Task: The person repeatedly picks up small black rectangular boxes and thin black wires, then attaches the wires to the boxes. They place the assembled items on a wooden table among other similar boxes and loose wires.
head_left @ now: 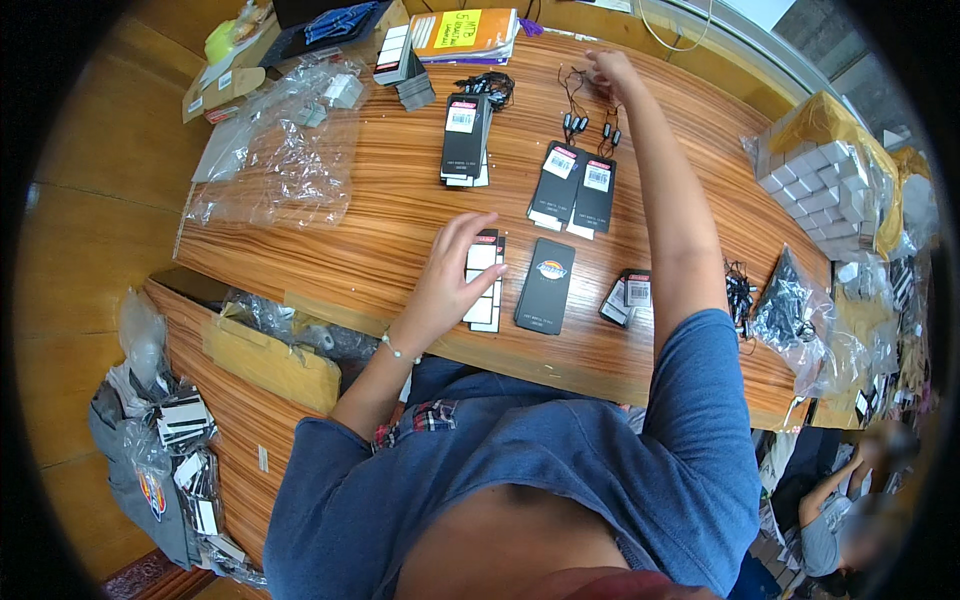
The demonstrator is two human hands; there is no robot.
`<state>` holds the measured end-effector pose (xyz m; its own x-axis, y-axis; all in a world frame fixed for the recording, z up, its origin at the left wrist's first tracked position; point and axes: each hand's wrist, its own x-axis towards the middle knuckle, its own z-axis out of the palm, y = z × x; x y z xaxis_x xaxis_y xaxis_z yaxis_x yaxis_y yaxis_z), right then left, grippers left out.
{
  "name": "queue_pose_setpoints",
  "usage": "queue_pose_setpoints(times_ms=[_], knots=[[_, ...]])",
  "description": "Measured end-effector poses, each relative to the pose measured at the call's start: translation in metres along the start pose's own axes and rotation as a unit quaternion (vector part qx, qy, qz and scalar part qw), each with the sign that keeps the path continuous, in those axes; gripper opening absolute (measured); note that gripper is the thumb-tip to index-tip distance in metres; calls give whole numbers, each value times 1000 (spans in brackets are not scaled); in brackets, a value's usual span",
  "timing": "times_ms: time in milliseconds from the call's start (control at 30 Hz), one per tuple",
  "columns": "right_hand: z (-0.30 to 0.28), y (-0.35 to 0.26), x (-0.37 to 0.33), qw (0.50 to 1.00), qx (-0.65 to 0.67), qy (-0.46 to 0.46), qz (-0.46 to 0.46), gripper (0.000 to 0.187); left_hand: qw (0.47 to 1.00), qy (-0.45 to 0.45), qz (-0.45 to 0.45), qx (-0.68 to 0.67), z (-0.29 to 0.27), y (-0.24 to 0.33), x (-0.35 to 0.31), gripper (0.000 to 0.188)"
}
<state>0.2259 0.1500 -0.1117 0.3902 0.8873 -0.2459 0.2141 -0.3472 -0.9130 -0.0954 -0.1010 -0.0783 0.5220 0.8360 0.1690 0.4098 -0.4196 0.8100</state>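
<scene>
My left hand (446, 282) lies with its fingers stretched out and thumb apart over a stack of tags with white labels (483, 312). Far out, my right hand (612, 78) has its fingers bent together at the upper ends of black strings (606, 112); what they hold is hidden. Those strings belong to two dark hang tags (577, 190) with white barcode stickers, lying side by side. A plain dark hang tag (545, 285) with an oval logo sits right of my left hand. Beyond that hand is a pile of stickered hang tags (462, 140) with bunched black strings.
Small barcode tags (628, 296) lie near the table's front edge. Crumpled clear plastic (290, 150) covers the left side; notebooks (470, 35) and card stacks (400, 70) stand behind. To the right are wrapped white boxes (825, 180) and a bag of black strings (790, 310). Another person (840, 510) sits lower right.
</scene>
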Motion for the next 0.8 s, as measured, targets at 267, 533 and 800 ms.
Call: queue_pose_setpoints(times_ms=[267, 533, 800], knots=[[-66, 34, -172, 974, -83, -125, -172, 32, 964, -125, 125, 198, 22, 2, 24, 67], [-94, 91, -313, 948, -267, -84, -154, 39, 945, -145, 130, 262, 43, 2, 39, 75], [-85, 122, -317, 965, -175, -4, -195, 33, 974, -118, 88, 170, 46, -13, 41, 64]])
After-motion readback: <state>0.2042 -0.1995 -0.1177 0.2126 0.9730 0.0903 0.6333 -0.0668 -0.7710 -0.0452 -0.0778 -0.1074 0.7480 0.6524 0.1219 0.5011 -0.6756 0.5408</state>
